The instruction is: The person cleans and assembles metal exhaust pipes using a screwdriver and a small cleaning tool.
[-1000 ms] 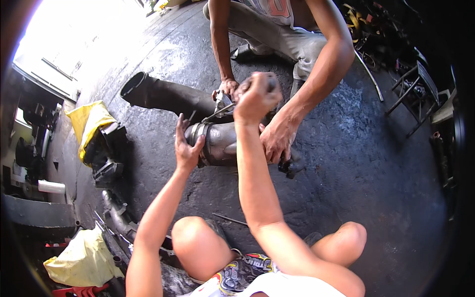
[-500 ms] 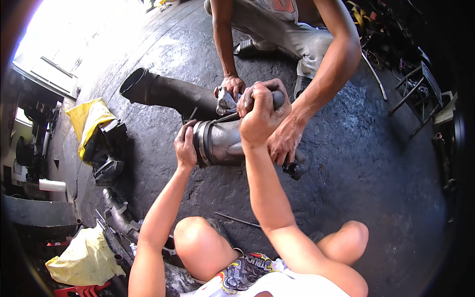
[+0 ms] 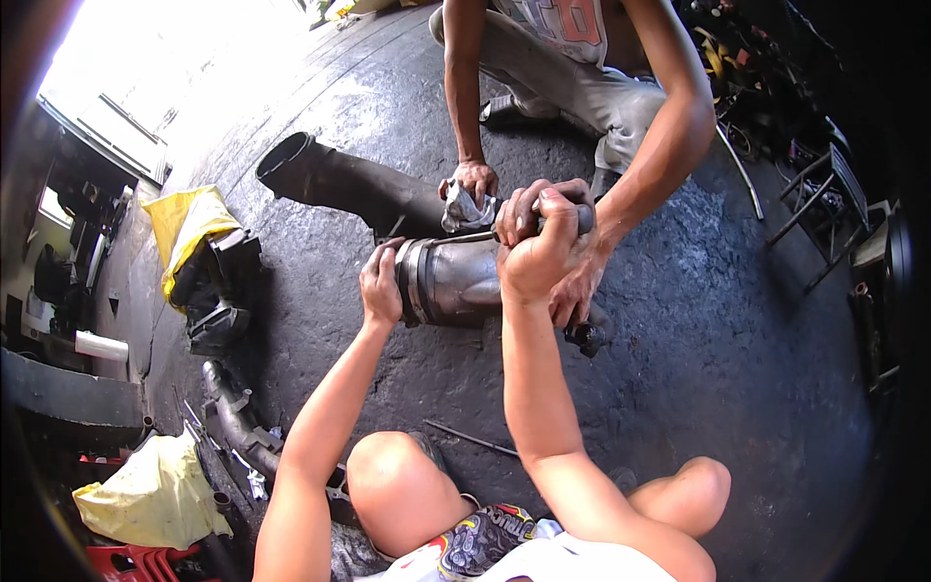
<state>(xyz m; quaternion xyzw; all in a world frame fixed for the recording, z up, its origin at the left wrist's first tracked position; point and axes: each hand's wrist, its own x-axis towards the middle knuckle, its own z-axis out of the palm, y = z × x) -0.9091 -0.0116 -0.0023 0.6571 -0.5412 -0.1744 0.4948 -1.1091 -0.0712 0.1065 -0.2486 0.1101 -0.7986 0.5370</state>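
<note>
Fingers of my left hand (image 3: 381,283) curl over the banded left end of a dark metal cylinder (image 3: 456,276). Above its right part, my right hand (image 3: 535,247) is wrapped round a dark tool handle (image 3: 585,219), with a thin rod (image 3: 469,237) lying leftward along the cylinder's top. Opposite me, a co-worker has one hand (image 3: 475,177) at a crumpled pale rag (image 3: 465,209) beside a long dark pipe (image 3: 359,184); their other hand (image 3: 572,296) is at the cylinder's right end, partly hidden behind my right arm.
Yellow sheeting (image 3: 179,238) covers dark parts at left. A curved pipe part (image 3: 233,407), a pale yellow bag (image 3: 150,485) and red plastic (image 3: 131,561) lie lower left; a loose rod (image 3: 470,437) lies before me. A metal frame (image 3: 824,209) and clutter line the right.
My right hand has come down and rightward with the tool. My left fingers have curled onto the cylinder's band. The scene sits somewhat further right in view.
</note>
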